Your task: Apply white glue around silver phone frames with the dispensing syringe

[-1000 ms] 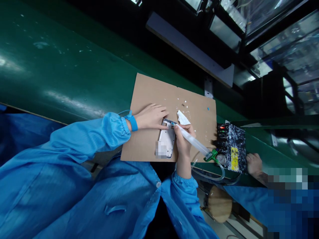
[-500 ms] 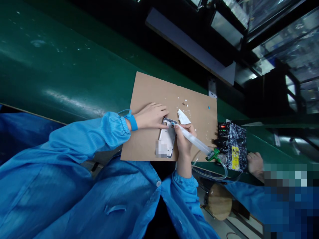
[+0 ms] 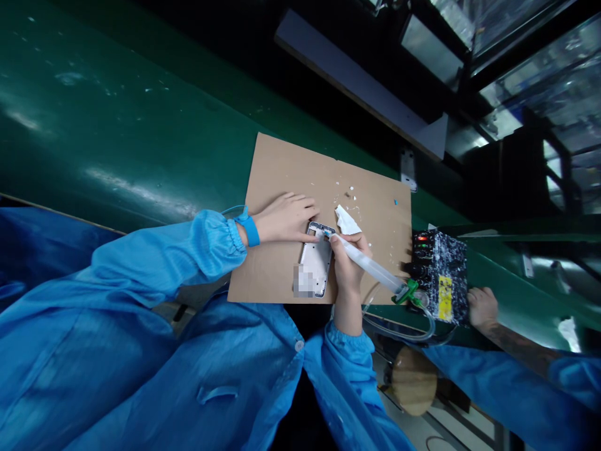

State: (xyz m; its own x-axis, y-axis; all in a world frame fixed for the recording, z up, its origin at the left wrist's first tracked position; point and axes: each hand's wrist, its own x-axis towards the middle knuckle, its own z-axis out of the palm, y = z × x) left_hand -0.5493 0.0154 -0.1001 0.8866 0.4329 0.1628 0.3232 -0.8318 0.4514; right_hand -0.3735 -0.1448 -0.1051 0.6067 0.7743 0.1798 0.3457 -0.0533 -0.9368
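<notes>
A silver phone frame (image 3: 316,260) lies on a brown cardboard sheet (image 3: 282,169); a blurred patch covers its lower left part. My left hand (image 3: 287,218), with a blue wrist strap, rests with fingers stretched out on the cardboard. Its thumb touches the frame's left edge and its index finger lies by the upper corner. My right hand (image 3: 348,262) is closed around a white dispensing syringe (image 3: 370,264). The syringe tip points at the frame's upper end. A green cap (image 3: 407,292) closes the syringe's rear end, and a clear tube runs from it.
Torn white paper (image 3: 346,220) and small white crumbs lie above my right hand. To the right stands a black, white-smeared control box (image 3: 441,275) with a red display. Another person's hand (image 3: 482,307) rests beside it. A green bench (image 3: 117,144) surrounds the cardboard, and a shelf (image 3: 357,81) runs behind.
The view has shifted very slightly. Both hands, the syringe and the phone frame stay nearly in place; the syringe's rear end sits slightly farther right.
</notes>
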